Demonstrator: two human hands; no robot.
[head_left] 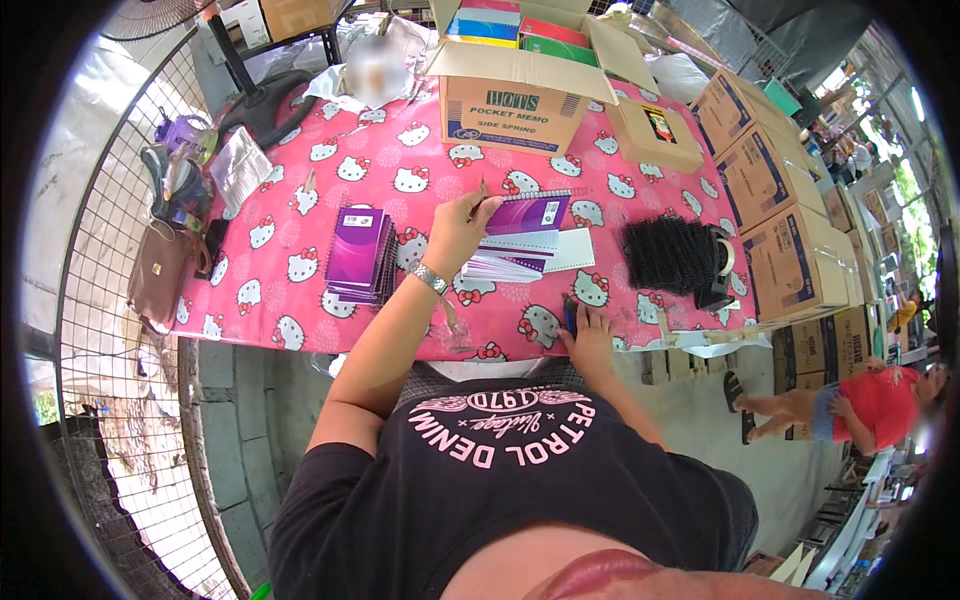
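Observation:
My left hand [464, 228], with a metal watch at the wrist, pinches the left end of a purple spiral notebook [528, 214]. That notebook is raised over a loose pile of purple covers and white sheets [508, 262]. Near the table's front edge, my right hand [590, 343] is closed around a small dark blue tool [570, 314]; its kind is too small to tell. Left of my left forearm lies a stack of purple spiral notebooks [356, 250]. A bundle of black spiral binding coils [668, 256] lies to the right.
A pink patterned cloth [255, 318] covers the table. An open carton [510, 112] of colourful notebooks stands at the back, beside a flat box [655, 135]. A tape dispenser [722, 270] sits by the coils. Cartons [790, 262] line the right; a person [875, 408] stands beyond.

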